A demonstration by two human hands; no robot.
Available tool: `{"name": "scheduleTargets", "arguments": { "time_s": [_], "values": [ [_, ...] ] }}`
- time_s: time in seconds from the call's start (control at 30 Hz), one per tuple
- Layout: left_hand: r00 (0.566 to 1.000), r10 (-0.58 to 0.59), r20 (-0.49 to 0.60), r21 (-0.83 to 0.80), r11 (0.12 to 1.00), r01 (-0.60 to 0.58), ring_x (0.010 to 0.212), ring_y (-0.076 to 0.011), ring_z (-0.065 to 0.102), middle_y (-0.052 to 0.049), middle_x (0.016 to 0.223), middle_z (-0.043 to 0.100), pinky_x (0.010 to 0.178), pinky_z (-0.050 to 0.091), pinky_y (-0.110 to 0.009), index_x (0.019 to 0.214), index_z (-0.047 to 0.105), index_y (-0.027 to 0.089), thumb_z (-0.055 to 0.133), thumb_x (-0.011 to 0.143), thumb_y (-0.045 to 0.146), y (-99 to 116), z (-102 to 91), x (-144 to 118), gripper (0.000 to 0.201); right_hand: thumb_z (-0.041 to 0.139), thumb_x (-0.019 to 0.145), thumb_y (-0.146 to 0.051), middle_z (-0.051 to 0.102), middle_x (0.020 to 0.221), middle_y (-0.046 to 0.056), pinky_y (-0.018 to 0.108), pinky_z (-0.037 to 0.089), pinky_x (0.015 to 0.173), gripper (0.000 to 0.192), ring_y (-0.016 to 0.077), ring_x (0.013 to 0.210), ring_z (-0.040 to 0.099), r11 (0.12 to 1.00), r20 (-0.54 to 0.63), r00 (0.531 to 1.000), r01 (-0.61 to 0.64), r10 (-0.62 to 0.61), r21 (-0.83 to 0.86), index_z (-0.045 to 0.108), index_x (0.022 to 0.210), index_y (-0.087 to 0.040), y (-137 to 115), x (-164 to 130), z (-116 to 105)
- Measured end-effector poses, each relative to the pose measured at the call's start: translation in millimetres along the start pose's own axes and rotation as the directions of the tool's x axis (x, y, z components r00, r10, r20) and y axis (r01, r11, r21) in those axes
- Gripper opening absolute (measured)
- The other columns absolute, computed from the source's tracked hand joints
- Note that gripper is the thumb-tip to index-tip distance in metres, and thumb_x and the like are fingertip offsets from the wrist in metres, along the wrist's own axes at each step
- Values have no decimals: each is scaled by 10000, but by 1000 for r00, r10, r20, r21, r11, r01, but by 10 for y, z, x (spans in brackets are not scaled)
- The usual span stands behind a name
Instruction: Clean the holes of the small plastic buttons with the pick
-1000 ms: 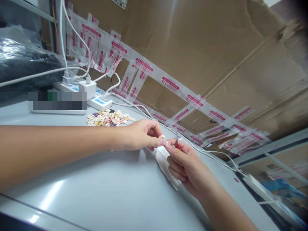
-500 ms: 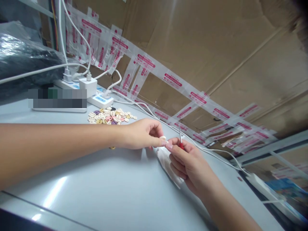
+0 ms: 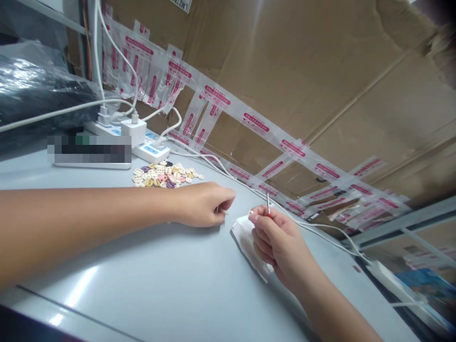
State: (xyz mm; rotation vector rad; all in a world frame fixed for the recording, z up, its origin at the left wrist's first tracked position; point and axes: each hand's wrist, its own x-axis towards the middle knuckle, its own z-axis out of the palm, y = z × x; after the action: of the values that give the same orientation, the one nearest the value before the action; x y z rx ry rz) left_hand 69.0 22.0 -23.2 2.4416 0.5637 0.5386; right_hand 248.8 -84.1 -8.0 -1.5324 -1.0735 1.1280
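My left hand (image 3: 203, 205) rests on the grey table (image 3: 160, 275) with its fingers curled, pinching a small thin white piece (image 3: 223, 212) at the fingertips. My right hand (image 3: 276, 235) lies a little to the right, apart from the left. It grips a small red-handled tool (image 3: 268, 205) whose metal tip points up. A tiny white bead (image 3: 250, 212) sits at its forefinger tip. A small white pouch (image 3: 245, 237) lies under the right hand. A heap of several coloured buttons (image 3: 164, 175) lies behind my left hand.
A white power strip (image 3: 147, 151) with a charger (image 3: 133, 130) and white cables (image 3: 213, 164) runs along the back. A black plastic-wrapped bundle (image 3: 32, 95) sits far left. Taped cardboard (image 3: 302, 85) walls off the back. The table's edge falls away at right.
My hands were touching at the fingertips around a white bead; they have now parted. My left hand has drawn back and dropped onto the table. My right hand keeps the tool.
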Motion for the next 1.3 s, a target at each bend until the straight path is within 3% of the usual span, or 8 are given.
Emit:
{"name": "scheduleTargets", "arguments": {
  "time_s": [0.3, 0.47, 0.53, 0.63, 0.83, 1.0, 1.3],
  "values": [
    [996, 75, 56, 205, 975, -84, 756, -193, 553, -24, 829, 636, 630, 304, -292, 866, 597, 235, 536, 856, 178, -124, -97, 1, 84, 727, 761, -395, 280, 455, -137, 171, 169, 350, 294, 37, 383, 184, 999, 8, 1000, 18, -18, -40, 492, 776, -219, 17, -3, -11],
    [999, -18, 47, 314, 950, 2, 825, -226, 570, -62, 1001, 671, 639, 296, -314, 1040, 632, 259, 482, 916, 221, -84, -196, 8, 198, 717, 762, -398, 274, 467, -136, 176, 178, 354, 289, 40, 389, 191, 998, 0, 1000, 28, -28, -60, 493, 778, -218, 27, 9, -10],
    [999, -40, 14, 262, 964, 35, 868, -228, 579, -68, 1057, 666, 666, 329, -315, 1076, 607, 248, 449, 947, 250, -52, -204, 10, 204, 729, 750, -421, 274, 464, -136, 177, 172, 353, 310, 40, 388, 189, 997, -5, 1000, 28, -29, -71, 498, 786, -218, 28, 11, -8],
    [999, -46, -5, 34, 998, 46, 859, -196, 585, -47, 1023, 661, 719, 397, -302, 1096, 567, 228, 449, 964, 273, 4, -163, 20, 183, 755, 732, -466, 290, 462, -133, 178, 166, 356, 356, 41, 390, 193, 996, -14, 999, 35, -36, -81, 514, 809, -215, 38, 13, -7],
    [998, -65, 6, -280, 958, 64, 871, -171, 593, -19, 980, 649, 764, 462, -296, 1069, 554, 214, 543, 929, 276, 57, -40, 57, 154, 770, 731, -516, 305, 466, -129, 179, 177, 361, 397, 41, 396, 189, 992, -32, 996, 86, -89, -89, 545, 840, -207, 85, 36, -20],
    [998, -61, 18, -355, 933, 63, 848, -159, 579, 2, 958, 646, 741, 465, -300, 1074, 550, 226, 582, 909, 289, 46, -6, 62, 179, 766, 750, -531, 309, 485, -122, 188, 181, 374, 395, 42, 400, 198, 983, -42, 989, 137, -143, -119, 566, 835, -202, 109, 41, -23],
    [998, -57, 11, -336, 940, 57, 858, -151, 575, -1, 1002, 646, 747, 461, -294, 1056, 549, 216, 601, 892, 290, 95, -9, 37, 188, 744, 781, -541, 306, 499, -119, 191, 217, 371, 385, 46, 395, 224, 975, -25, 984, 169, -175, -147, 565, 818, -202, 127, 16, 1]
  ]
}}
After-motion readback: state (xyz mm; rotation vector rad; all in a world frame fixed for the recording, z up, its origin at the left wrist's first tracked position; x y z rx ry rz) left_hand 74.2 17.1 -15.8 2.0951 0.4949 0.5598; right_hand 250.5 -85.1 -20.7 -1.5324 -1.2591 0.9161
